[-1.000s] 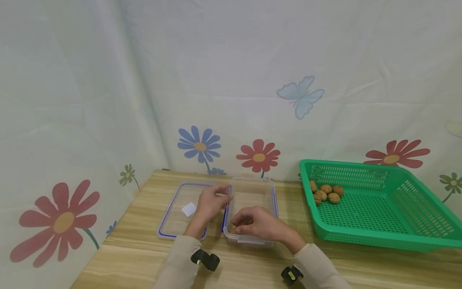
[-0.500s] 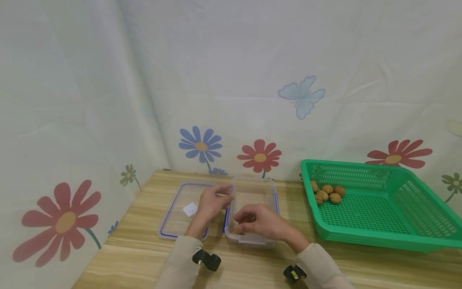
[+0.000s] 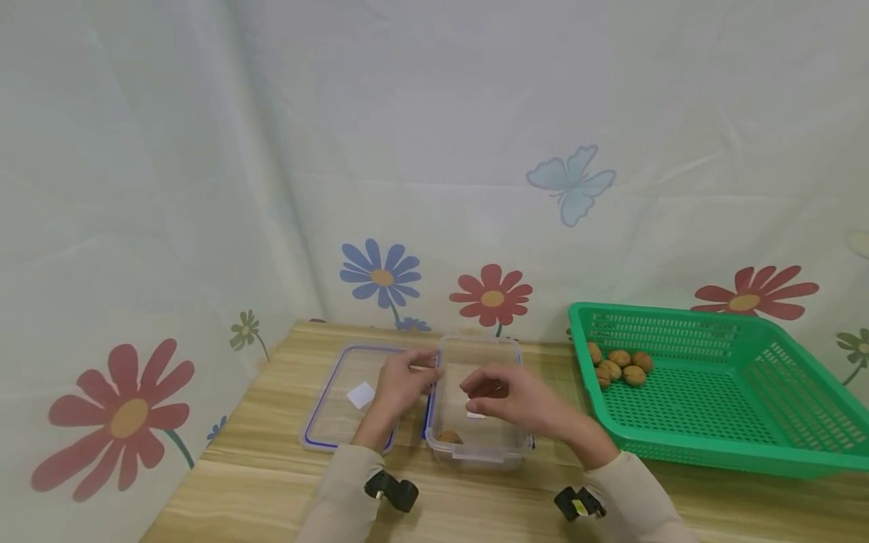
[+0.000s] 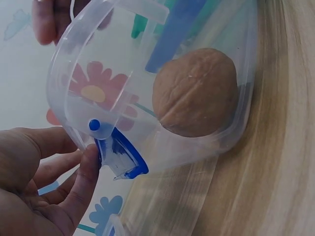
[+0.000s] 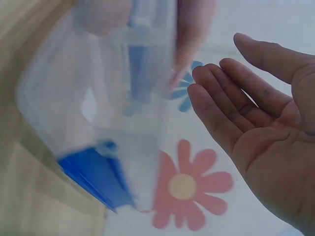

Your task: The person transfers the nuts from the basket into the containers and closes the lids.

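Observation:
A clear plastic food container (image 3: 478, 453) with blue-edged side latches stands uncovered on the table. In its near left corner lies one walnut (image 3: 449, 437), seen large through the wall in the left wrist view. My left hand (image 3: 400, 383) holds the container's left rim, thumb and fingers around the edge by the latch (image 4: 120, 155). Above the container hovers my right hand (image 3: 519, 400), fingers loosely bent and apart from the thumb, and the right wrist view shows its palm (image 5: 268, 152) bare.
Left of the container, the clear lid (image 3: 326, 424) with a blue seal and a white label lies flat on the wooden table (image 3: 224, 483). A green basket (image 3: 692, 449) on the right holds several walnuts (image 3: 619, 358) in its left corner. A flowered curtain hangs behind.
My right hand has let go of the walnut in the container's near left corner and risen up and to the right. The left hand stays at the rim.

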A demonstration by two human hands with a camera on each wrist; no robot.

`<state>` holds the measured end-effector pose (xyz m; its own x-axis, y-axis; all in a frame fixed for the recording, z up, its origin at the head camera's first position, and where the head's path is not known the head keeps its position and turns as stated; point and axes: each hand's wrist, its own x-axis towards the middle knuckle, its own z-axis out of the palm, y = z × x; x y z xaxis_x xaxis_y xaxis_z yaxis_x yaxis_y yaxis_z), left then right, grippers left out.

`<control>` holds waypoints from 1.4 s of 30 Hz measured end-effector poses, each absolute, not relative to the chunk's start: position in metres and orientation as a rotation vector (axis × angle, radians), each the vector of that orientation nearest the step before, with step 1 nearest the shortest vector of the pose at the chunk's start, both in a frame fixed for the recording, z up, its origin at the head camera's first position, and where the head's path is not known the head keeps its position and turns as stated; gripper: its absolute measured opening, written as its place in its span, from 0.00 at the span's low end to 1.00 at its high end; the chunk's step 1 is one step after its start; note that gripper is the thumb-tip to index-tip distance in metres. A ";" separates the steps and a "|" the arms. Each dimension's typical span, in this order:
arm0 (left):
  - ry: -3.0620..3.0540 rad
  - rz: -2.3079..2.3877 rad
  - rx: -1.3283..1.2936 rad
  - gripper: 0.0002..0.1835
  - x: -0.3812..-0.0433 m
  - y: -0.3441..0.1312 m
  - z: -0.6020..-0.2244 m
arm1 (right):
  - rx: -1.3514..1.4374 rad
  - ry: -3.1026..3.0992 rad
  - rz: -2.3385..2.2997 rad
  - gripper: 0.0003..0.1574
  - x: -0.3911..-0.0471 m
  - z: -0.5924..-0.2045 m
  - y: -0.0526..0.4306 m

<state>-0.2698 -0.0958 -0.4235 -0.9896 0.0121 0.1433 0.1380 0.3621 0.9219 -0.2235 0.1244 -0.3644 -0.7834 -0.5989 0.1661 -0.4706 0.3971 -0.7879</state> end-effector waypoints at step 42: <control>-2.476 -1.718 -0.147 0.19 -0.271 -0.096 -0.423 | -0.692 3.033 -1.002 0.21 -0.238 -0.270 0.275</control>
<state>-0.2707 -0.0959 -0.4235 -0.9875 0.0087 0.1573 0.1504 0.3495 0.9248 -0.2382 0.2754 -0.2702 -0.9028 -0.3524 0.2466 -0.4299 0.7238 -0.5397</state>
